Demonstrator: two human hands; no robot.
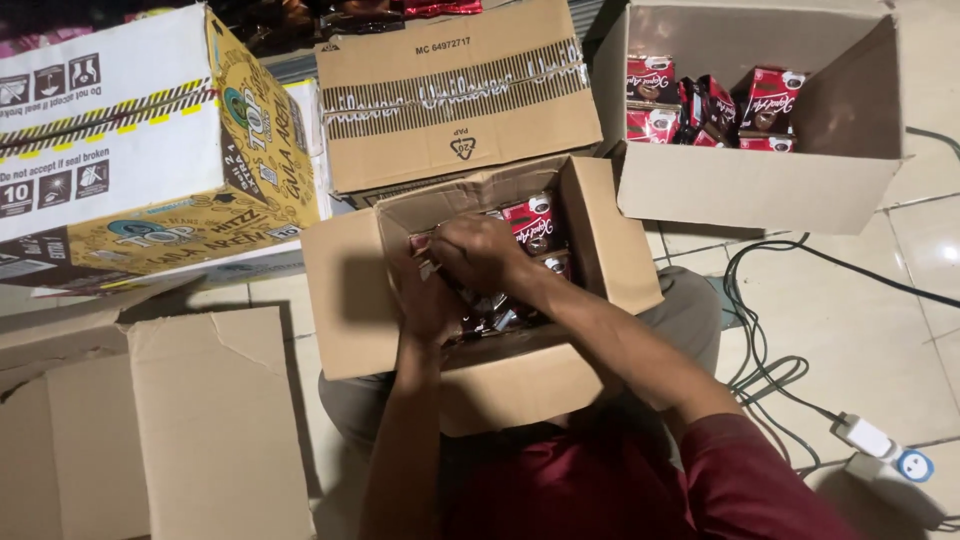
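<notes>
Both hands reach down into an open cardboard box (350,290) that sits in the person's lap. The right hand (478,252) is curled closed, knuckles up, over the red sachet packs (528,220) that fill the box; what exactly it grips is hidden under the fingers. The left hand (425,295) lies just beside and partly under it, fingers bent down among the packs, and I cannot tell whether it holds one. Beyond the hands, touching the far flap, stands a closed brown carton (460,100). Up and to the right of the hands is a second open box (760,185) with a few more red packs (765,100) at its bottom. To the left stands a white and yellow printed carton (130,150), with flattened cardboard (150,430) lying nearer the person. Right of the arms, black cables (760,350) run across the tiled floor to a white power strip (880,445).
</notes>
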